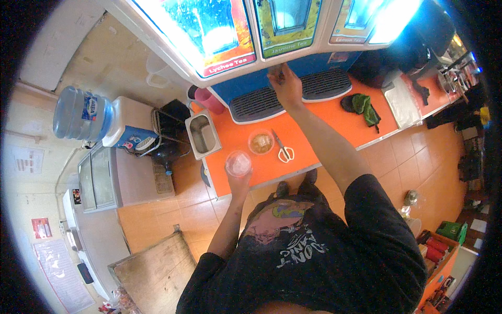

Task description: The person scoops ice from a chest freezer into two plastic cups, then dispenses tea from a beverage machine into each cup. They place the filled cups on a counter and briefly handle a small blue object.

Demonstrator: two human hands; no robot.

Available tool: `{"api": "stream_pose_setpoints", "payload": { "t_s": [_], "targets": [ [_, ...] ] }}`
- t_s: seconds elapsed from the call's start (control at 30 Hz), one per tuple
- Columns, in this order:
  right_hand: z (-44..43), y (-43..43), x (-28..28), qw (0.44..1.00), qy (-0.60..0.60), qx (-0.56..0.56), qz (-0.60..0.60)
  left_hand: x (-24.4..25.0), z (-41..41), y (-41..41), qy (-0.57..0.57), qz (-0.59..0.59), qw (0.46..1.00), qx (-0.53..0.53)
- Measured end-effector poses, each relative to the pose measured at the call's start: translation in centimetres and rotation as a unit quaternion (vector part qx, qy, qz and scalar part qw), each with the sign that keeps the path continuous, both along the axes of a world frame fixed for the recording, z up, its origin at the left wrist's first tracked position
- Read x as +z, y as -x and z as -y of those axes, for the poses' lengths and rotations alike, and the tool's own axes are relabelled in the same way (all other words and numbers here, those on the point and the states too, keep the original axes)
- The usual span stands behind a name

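My left hand [238, 180] is closed around a clear plastic cup [238, 163] with ice in it, at the near left part of the orange counter [298, 151]. A second clear cup [261, 142] with ice and a brownish liquid stands just beyond it, and scissors [285, 151] with white handles lie to its right. My right hand [285, 84] reaches up to the underside of the drink dispenser [286, 55], below the jasmine tea panel, over the gap between two black drip trays. Its fingers are curled and partly hidden; what they touch or hold is unclear.
A steel pan [203, 134] sits on the counter's left edge, with a pink pitcher [210, 101] behind it. Right of the trays lie a green and black cloth [364, 108] and a pale flat packet [402, 103]. A water dispenser [131, 125] stands at left.
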State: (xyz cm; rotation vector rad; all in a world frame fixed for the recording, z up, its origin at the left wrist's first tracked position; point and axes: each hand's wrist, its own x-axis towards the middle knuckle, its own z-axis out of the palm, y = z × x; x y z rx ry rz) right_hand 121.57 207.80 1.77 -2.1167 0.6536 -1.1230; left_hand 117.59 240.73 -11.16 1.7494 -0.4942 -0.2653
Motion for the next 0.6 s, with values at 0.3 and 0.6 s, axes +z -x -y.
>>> {"api": "stream_pose_setpoints", "payload": {
  "t_s": [0.3, 0.6],
  "targets": [
    [-0.8, 0.5, 1.1, 0.999, -0.039, -0.002, 0.005, 0.2, -0.2, 0.0, 0.014, -0.017, 1.000, 0.008],
    [-0.2, 0.2, 0.6, 1.000, 0.018, -0.002, -0.004, 0.1, -0.2, 0.0, -0.005, -0.011, 1.000, 0.014]
  ]
}}
